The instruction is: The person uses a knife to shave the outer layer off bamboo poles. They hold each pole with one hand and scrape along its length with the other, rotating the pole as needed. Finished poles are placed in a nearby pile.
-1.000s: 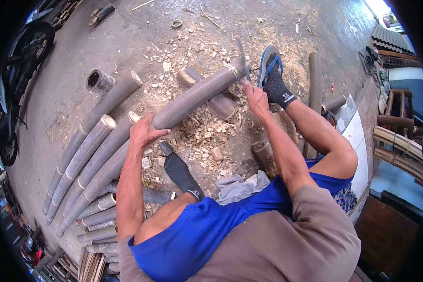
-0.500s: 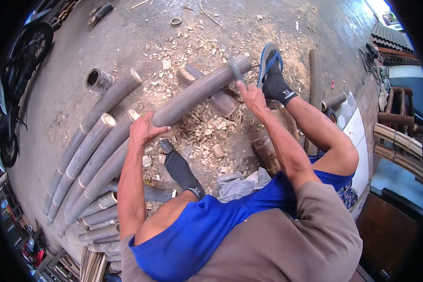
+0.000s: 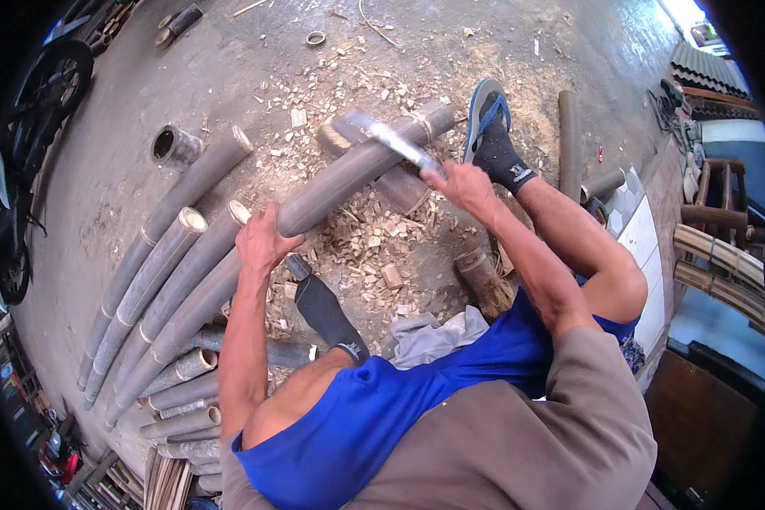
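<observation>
Two bare hands are engaged with one long bamboo culm (image 3: pixel 348 174), which is laid slanting across a concrete floor (image 3: pixel 119 110) strewn with wood chips (image 3: pixel 374 246). The left hand (image 3: pixel 262 242) is laid on the culm's lower stretch, its fingers curled over the rounded side and pressed against it. The right hand (image 3: pixel 461 185) is seen just beside the culm's upper end, fingers clamped round the handle of a machete (image 3: pixel 391 140), whose blade is laid across the culm near that end. A foot in a dark sock and blue sandal (image 3: pixel 489 127) is planted just beyond the culm's upper end; another dark-socked foot (image 3: pixel 323 310) is set below the culm. More bamboo poles (image 3: pixel 157 280) are stacked side by side to the culm's left.
</observation>
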Available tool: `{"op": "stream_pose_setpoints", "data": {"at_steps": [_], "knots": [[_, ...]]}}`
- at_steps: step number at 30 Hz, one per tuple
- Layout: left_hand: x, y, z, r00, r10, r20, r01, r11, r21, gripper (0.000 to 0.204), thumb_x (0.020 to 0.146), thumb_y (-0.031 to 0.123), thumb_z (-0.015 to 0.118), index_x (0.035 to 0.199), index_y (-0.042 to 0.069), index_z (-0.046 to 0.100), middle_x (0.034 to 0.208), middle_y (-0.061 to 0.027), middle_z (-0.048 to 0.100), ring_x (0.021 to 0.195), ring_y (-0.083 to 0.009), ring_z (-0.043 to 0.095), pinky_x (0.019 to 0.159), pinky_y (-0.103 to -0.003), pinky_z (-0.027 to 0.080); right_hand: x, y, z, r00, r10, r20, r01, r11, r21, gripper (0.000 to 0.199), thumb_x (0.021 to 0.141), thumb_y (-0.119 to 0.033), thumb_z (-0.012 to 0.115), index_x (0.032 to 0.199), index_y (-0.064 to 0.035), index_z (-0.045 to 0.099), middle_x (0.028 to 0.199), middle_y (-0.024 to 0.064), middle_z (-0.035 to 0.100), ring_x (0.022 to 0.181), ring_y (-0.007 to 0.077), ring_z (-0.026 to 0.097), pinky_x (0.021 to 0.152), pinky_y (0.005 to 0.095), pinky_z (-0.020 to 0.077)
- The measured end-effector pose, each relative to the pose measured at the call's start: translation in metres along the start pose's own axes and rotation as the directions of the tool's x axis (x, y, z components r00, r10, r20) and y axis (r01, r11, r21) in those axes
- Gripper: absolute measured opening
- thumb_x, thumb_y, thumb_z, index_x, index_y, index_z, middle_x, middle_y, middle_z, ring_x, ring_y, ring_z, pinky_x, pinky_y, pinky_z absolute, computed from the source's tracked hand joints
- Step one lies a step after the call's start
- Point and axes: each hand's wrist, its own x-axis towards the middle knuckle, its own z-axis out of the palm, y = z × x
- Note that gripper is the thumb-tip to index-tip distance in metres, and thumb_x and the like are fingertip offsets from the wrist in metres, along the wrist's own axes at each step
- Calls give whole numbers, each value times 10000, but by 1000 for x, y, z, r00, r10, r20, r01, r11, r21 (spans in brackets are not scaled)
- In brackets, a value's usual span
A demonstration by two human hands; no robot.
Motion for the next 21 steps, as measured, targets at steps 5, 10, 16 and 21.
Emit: {"op": "stream_pose_setpoints", "data": {"at_steps": [5,10,16,21], "knots": [[1,-4,9,997,38,-64,-35,998,47,833,645,457,957,1321,124,604,1102,-205,685,1040,-415,700,885,-537,571,-3,-5,9,999,-17,-32,17,1000,-10,857,1013,-765,447,1018,44,730,920,359,725,969,533,730,881,602,576],[5,5,6,999,32,-1,-32,995,95,889,672,541,922,1386,127,591,1143,-196,701,1066,-404,702,902,-530,570,3,4,-2,1000,2,6,-3,1000,31,877,1007,-783,425,1055,34,740,955,336,738,1000,510,733,883,587,581],[4,7,3,1000,27,-14,-25,997,73,874,669,526,926,1373,126,595,1158,-201,685,1082,-401,692,913,-528,564,19,10,-8,992,124,-25,-122,990,71,911,1017,-771,407,996,65,769,987,373,730,1049,503,730,928,570,574],[-1,-1,9,998,12,-56,-6,996,93,839,664,489,942,1345,132,606,1144,-190,665,1115,-392,670,917,-537,550,5,3,-30,999,-28,46,28,1000,-7,899,1018,-756,428,993,80,760,924,358,734,967,514,743,864,610,584]]}}
